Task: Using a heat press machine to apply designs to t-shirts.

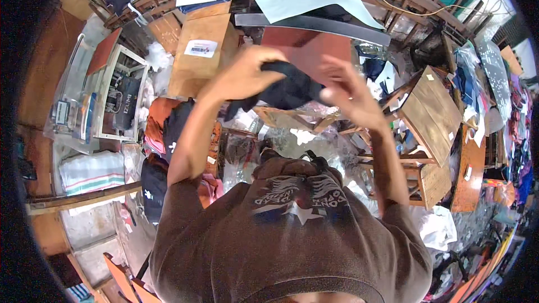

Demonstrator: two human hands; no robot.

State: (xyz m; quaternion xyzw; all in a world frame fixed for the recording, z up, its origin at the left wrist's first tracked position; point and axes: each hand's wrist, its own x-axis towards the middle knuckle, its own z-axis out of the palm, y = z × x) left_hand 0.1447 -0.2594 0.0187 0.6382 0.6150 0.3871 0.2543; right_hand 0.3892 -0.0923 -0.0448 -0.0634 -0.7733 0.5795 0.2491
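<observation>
A piece of black cloth hangs bunched in front of me, above the near edge of a reddish-brown tabletop. My left hand is closed on its upper left part, with the thumb and fingers curled over the fabric. At the cloth's right edge is my right hand, its fingers smeared by motion. Whether those fingers grip the cloth or only come close to it, I cannot tell. The cloth's lower left end droops below my left wrist.
Pale blue sheets lie beyond a grey strip at the table's back. A wooden board with a white label stands left. Wooden stools are at right. Dark and orange garments hang at left, and scraps litter the floor.
</observation>
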